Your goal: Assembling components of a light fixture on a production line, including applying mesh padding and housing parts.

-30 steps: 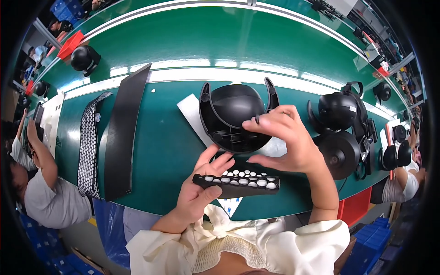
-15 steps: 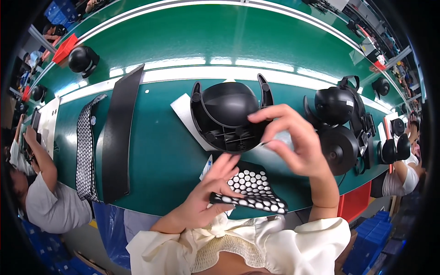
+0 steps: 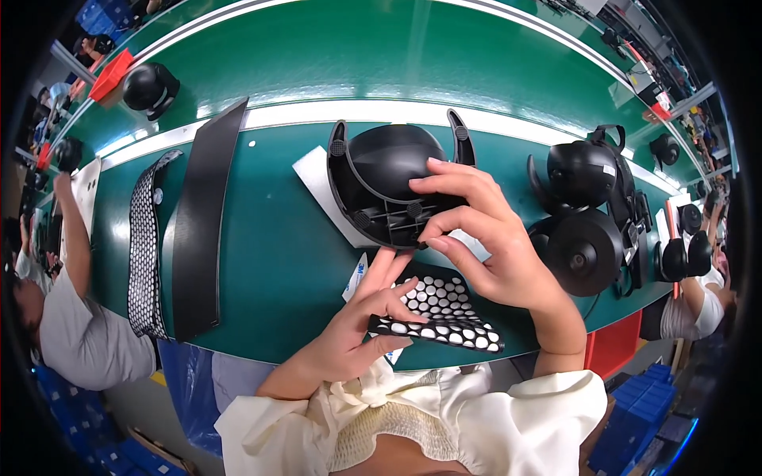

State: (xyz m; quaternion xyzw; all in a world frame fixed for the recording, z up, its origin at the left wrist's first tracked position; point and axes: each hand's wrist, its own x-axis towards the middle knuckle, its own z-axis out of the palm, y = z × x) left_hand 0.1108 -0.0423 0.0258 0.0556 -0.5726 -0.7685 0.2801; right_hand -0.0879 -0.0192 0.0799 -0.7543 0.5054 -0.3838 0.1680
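While the black dotted strip and the long black panel lie flat at far left of the green counter, well apart from the work, the action sits mid-frame. Left hand is closed on the near edge of a small black sheet of white round pads, thumb on top, fingers stretched up toward the shell. Sheet rests w/ its far end on the counter, just below the black dome-shaped shell, which lies on a white sheet. Right hand is pinched, thumb & forefinger touching the shell's lower rim; can't tell if a pad is betw. the tips. To do it well, I'd judge: keep the sheet steady w/ the left, press the pad square on its spot, don't let the shell rock. Further right, two more black shells stand near, w/ straps.
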